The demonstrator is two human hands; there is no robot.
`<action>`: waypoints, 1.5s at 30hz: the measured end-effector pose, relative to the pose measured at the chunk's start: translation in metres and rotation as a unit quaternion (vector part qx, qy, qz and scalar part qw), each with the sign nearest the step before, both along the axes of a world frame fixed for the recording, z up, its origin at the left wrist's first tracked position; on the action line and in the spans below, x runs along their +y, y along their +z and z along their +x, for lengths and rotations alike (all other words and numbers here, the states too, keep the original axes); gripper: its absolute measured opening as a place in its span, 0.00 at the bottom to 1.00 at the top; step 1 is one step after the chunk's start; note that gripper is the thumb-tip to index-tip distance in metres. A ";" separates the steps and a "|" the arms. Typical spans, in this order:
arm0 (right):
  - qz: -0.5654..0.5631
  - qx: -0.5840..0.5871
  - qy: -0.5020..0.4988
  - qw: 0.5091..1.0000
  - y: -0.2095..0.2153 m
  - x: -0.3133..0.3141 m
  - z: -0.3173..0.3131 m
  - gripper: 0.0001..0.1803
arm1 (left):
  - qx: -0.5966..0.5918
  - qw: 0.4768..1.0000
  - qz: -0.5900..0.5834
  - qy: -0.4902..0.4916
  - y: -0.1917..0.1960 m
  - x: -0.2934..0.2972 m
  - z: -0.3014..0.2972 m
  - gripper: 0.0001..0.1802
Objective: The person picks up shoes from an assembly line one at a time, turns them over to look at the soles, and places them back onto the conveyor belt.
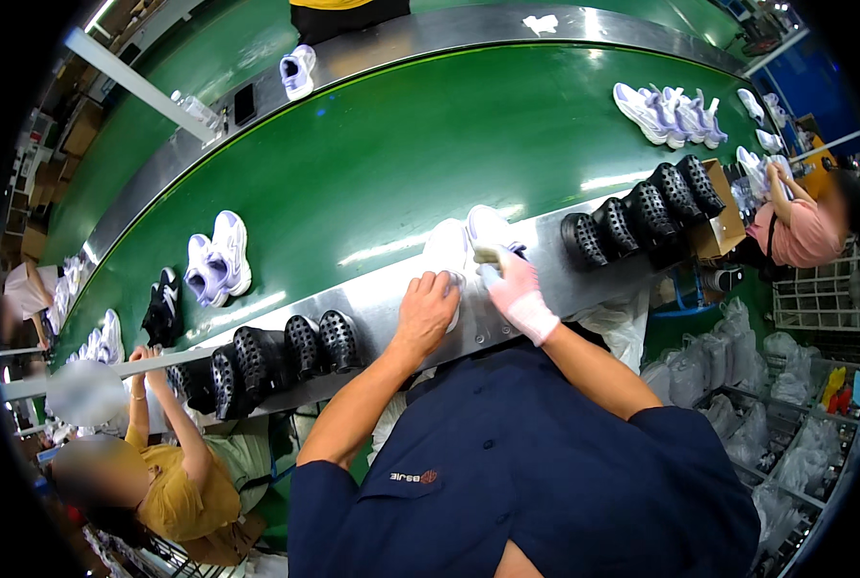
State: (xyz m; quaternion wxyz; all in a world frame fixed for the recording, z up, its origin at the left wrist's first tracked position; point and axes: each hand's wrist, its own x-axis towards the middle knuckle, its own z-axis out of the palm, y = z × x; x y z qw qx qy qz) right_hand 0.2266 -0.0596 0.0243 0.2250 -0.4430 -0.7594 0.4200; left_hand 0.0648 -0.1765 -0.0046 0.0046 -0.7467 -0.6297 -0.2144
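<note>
One white shoe is at mid-frame, against your bare left hand; your fingers are curled at its near part, and whether they grip it, I cannot tell. Just to its right, the second shoe reaches up the frame from your gloved right hand, whose fingers are closed around its near end. Both shoes are at the near side of the worktop, between black forms at right and others at lower left.

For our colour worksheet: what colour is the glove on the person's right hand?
The glove is mostly pale pink; head view.
</note>
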 end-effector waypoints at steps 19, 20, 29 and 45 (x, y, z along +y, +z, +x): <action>0.202 -0.186 0.097 0.957 -0.025 0.038 0.038 0.23 | -0.089 0.957 -0.261 0.088 -0.011 0.013 0.065 0.26; 0.203 -0.228 0.154 0.940 -0.026 0.043 0.035 0.20 | -0.090 0.952 -0.276 0.095 -0.011 0.015 0.064 0.26; 0.239 -0.153 -0.024 0.959 -0.027 0.016 0.045 0.19 | -0.077 0.983 -0.135 0.098 0.040 0.014 0.073 0.21; -0.022 -0.302 0.041 0.952 -0.061 0.003 0.042 0.16 | 0.116 0.990 -0.025 -0.081 0.013 0.074 0.071 0.06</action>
